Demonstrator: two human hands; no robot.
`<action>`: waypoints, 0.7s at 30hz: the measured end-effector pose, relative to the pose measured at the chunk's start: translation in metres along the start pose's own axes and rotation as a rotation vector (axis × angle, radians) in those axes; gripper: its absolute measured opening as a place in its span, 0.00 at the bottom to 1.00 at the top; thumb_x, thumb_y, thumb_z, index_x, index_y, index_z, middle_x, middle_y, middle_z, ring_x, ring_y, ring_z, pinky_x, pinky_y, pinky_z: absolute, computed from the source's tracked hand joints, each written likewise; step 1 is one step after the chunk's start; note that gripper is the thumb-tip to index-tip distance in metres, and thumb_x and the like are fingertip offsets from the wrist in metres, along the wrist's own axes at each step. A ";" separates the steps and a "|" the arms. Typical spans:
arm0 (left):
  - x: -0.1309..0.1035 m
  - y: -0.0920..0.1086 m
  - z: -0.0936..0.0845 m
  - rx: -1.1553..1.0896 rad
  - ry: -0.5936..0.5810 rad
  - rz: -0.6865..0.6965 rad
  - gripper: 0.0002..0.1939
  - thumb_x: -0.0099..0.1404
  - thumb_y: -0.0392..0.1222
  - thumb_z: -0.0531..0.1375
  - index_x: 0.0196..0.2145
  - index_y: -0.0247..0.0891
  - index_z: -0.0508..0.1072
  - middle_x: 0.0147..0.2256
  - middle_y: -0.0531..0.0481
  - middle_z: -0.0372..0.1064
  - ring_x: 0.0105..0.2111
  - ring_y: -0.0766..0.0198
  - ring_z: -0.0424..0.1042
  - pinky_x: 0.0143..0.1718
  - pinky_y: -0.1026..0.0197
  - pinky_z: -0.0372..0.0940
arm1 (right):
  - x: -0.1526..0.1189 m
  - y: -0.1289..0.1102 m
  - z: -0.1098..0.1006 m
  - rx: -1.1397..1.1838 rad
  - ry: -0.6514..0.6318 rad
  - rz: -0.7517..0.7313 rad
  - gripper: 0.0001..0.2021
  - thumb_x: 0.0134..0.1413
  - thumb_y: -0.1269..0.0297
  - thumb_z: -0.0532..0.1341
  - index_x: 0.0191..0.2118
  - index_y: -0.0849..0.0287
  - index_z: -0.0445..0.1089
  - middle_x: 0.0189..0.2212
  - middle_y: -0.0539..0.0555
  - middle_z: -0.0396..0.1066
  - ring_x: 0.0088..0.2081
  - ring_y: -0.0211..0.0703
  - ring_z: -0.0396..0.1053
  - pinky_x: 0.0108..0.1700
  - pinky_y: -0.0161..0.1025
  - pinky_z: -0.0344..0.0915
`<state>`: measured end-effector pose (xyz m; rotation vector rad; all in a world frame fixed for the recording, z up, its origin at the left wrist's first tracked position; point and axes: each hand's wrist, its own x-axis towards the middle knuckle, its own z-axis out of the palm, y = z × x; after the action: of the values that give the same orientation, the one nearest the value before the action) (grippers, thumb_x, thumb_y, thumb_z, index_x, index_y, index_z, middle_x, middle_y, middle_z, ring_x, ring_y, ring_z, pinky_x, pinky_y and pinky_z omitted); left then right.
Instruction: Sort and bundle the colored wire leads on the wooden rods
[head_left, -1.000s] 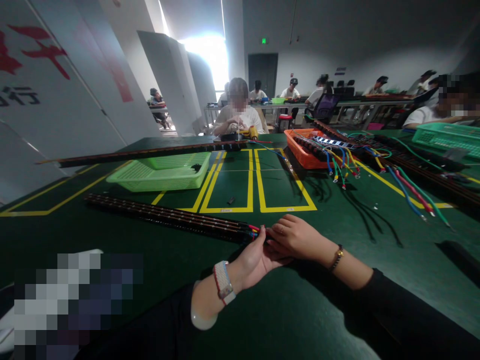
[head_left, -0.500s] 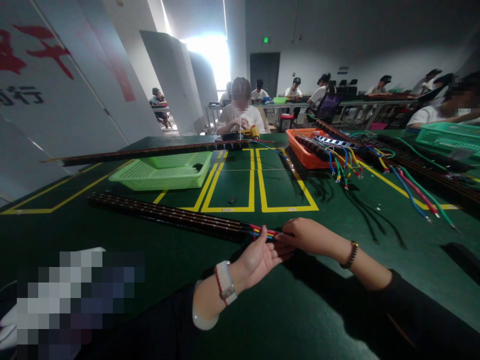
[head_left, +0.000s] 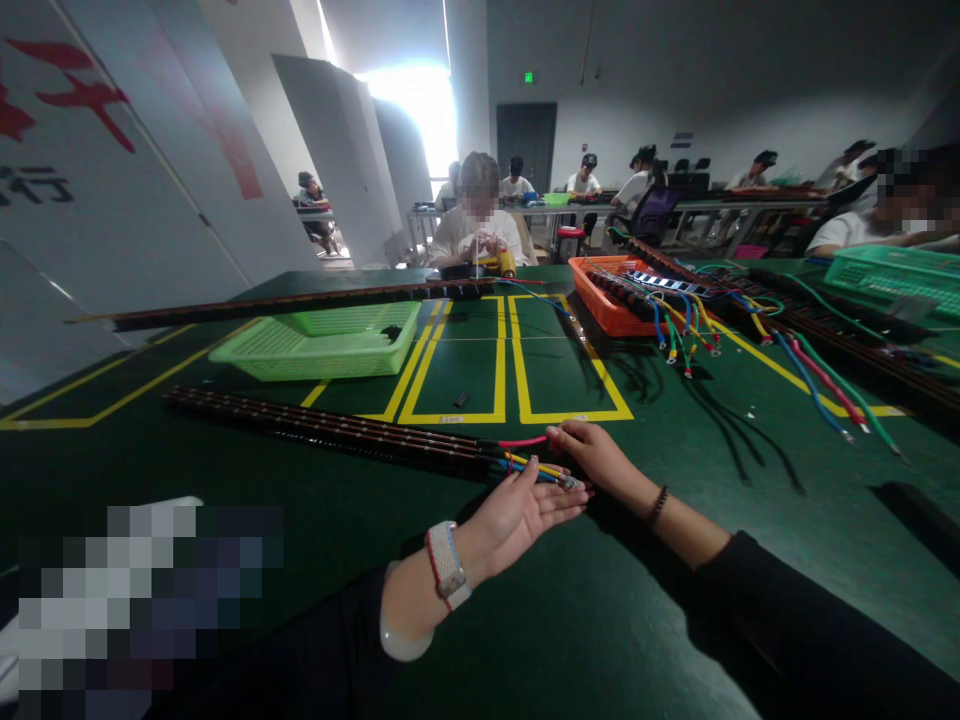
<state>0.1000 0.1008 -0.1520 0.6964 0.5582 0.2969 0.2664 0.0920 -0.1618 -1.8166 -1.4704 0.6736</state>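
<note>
A long dark bundle of strips lies slantwise on the green table, with red, yellow and blue wires coming out of its right end. My left hand is palm up with its fingers stretched out, under the yellow wire and the blue wire, whose metal ends rest by the fingers. My right hand pinches the end of the red wire, held apart from the others, behind my left fingertips.
Beyond the bundle are a light green basket and a long dark strip. An orange basket holds wired strips, with more at the right near a teal basket. A person sits opposite.
My right hand has moved slightly left and back, pulling the red wire away from the yellow and blue ones. My left hand has hardly moved, and its fingers show more fully.
</note>
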 end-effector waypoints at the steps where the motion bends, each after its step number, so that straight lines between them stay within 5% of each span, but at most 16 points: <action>1: 0.000 0.000 0.000 -0.003 -0.001 -0.004 0.27 0.59 0.59 0.47 0.39 0.31 0.68 0.42 0.40 0.71 0.45 0.63 0.73 0.69 0.49 0.52 | 0.001 0.000 0.001 0.012 0.013 -0.006 0.28 0.55 0.42 0.48 0.31 0.67 0.67 0.28 0.50 0.66 0.26 0.20 0.55 0.30 0.22 0.50; 8: 0.005 -0.003 -0.004 -0.019 -0.004 0.011 0.28 0.59 0.60 0.48 0.44 0.31 0.65 0.48 0.37 0.68 0.47 0.62 0.72 0.70 0.48 0.51 | 0.004 0.007 -0.005 0.010 -0.076 -0.021 0.31 0.53 0.39 0.48 0.34 0.68 0.68 0.29 0.52 0.66 0.27 0.21 0.57 0.31 0.23 0.52; 16: 0.005 -0.005 -0.007 -0.018 -0.025 -0.009 0.37 0.54 0.67 0.47 0.46 0.30 0.65 0.52 0.36 0.65 0.48 0.62 0.71 0.71 0.49 0.48 | -0.005 -0.012 -0.028 -0.323 -0.135 0.033 0.34 0.51 0.35 0.46 0.39 0.66 0.69 0.32 0.54 0.68 0.26 0.23 0.57 0.29 0.25 0.48; 21: 0.002 -0.003 -0.005 0.002 -0.084 0.033 0.37 0.55 0.67 0.45 0.49 0.33 0.64 0.53 0.35 0.64 0.51 0.60 0.69 0.71 0.46 0.45 | -0.014 -0.022 -0.041 -0.459 -0.395 0.039 0.38 0.48 0.31 0.44 0.34 0.66 0.70 0.28 0.54 0.68 0.23 0.22 0.53 0.27 0.25 0.45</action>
<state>0.0992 0.1020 -0.1575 0.7176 0.4681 0.2962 0.2812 0.0726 -0.1195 -2.1433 -1.9818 0.7955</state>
